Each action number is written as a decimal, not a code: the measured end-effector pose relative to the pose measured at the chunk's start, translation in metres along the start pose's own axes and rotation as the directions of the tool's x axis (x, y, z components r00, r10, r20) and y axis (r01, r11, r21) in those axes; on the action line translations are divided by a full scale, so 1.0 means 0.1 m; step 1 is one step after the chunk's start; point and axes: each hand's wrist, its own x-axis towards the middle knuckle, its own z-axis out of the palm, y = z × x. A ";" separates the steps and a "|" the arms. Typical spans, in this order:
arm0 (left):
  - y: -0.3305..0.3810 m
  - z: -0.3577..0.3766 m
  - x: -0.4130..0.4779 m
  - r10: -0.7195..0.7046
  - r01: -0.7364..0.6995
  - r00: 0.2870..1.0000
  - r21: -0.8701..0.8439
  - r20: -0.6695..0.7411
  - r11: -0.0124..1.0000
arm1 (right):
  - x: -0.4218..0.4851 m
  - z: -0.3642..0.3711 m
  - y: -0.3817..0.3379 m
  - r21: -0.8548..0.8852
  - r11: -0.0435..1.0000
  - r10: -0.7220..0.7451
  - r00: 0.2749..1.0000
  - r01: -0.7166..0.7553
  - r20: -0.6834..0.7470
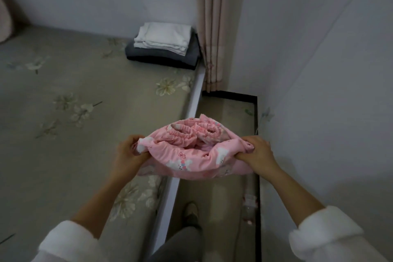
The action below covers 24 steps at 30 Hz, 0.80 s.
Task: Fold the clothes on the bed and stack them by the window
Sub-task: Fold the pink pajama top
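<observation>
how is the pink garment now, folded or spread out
Folded into a bundle, not spread: the pink garment is doubled over with elastic cuffs gathered on top, left hand and right hand gripping its ends.

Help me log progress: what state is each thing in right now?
pink garment: bunched, held up by both ends.
left hand: grips its left end.
right hand: grips its right end.
dark grey cloth: folded, on the bed.
white cloth: folded, on top of it.
curtain: gathered, hanging.
</observation>
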 end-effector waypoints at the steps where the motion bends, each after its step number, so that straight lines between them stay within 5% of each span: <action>1: 0.04 0.01 0.23 -0.001 0.001 1.000 0.010 -0.007 1.000 | 0.26 -0.03 -0.06 -0.005 1.000 -0.016 1.000 0.016 0.005; 10: 0.42 0.21 1.98 0.047 -0.041 0.993 0.056 -0.109 0.998 | 2.22 -0.34 -0.46 0.043 0.996 -0.081 0.997 0.080 0.009; 24: 0.90 0.75 4.18 -0.099 0.068 0.957 -0.123 -0.271 0.990 | 5.00 -0.89 -0.81 0.219 0.960 -0.218 0.958 0.175 0.188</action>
